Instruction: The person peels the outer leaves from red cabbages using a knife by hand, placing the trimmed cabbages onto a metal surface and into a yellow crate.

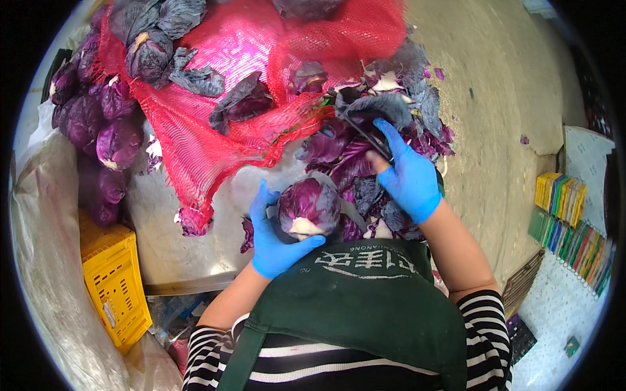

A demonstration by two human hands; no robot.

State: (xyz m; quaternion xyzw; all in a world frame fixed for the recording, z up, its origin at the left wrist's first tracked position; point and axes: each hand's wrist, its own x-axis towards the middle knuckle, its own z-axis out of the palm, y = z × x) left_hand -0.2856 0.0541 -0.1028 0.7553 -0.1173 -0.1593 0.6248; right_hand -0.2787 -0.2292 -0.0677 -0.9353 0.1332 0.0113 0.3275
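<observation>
In my blue-gloved left hand [276, 239] rests a trimmed red cabbage head [308, 207], its pale cut stem end facing me. My right hand [408, 178], also gloved in blue with a bare fingertip showing, grips a knife [367, 134]; most of its handle is hidden by the hand. A dark outer cabbage leaf [379, 110] lies against or just past the blade; I cannot tell whether they touch. Below and around the knife spreads a heap of loose purple cabbage leaves [352, 163] with pale stem pieces.
A red mesh sack [234, 39] sprawls over the metal table [166, 254], with untrimmed cabbages [149, 54] on it. Several trimmed cabbages [119, 144] are piled at left, above a yellow plastic crate [115, 288]. Stacked coloured crates [560, 198] stand far right.
</observation>
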